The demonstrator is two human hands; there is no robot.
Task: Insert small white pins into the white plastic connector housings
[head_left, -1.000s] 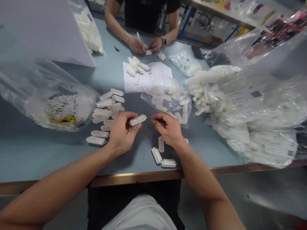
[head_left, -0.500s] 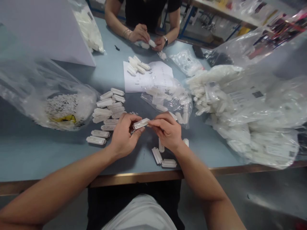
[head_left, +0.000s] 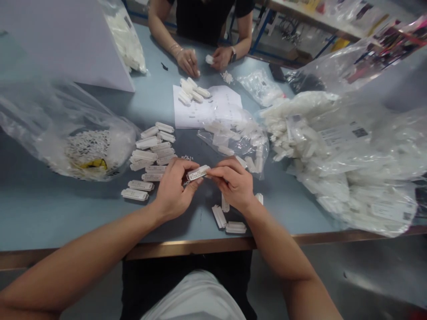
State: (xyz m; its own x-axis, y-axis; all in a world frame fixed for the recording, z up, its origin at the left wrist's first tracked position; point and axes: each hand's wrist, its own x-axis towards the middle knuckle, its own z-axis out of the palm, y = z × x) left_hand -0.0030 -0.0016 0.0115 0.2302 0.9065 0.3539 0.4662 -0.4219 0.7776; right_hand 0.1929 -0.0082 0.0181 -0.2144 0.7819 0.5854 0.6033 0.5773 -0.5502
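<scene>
My left hand (head_left: 173, 189) grips a long white plastic connector housing (head_left: 198, 172) above the blue-grey table (head_left: 50, 213). My right hand (head_left: 233, 182) is closed in a pinch against the connector's right end; what it pinches is too small to make out. A pile of several like white connectors (head_left: 150, 155) lies just left of my left hand. Three more connectors (head_left: 230, 218) lie under my right wrist near the table's front edge.
A clear bag of small white parts (head_left: 83, 151) lies at left, a smaller bag (head_left: 240, 142) ahead, large full bags (head_left: 350, 155) at right. A paper sheet (head_left: 207, 109) carries several connectors. Another person's hands (head_left: 200, 60) work opposite. A white box (head_left: 66, 44) stands far left.
My right hand has moved left from apart to touch the connector's right end, and my left hand has tilted the connector toward it. The person opposite has shifted their hands.
</scene>
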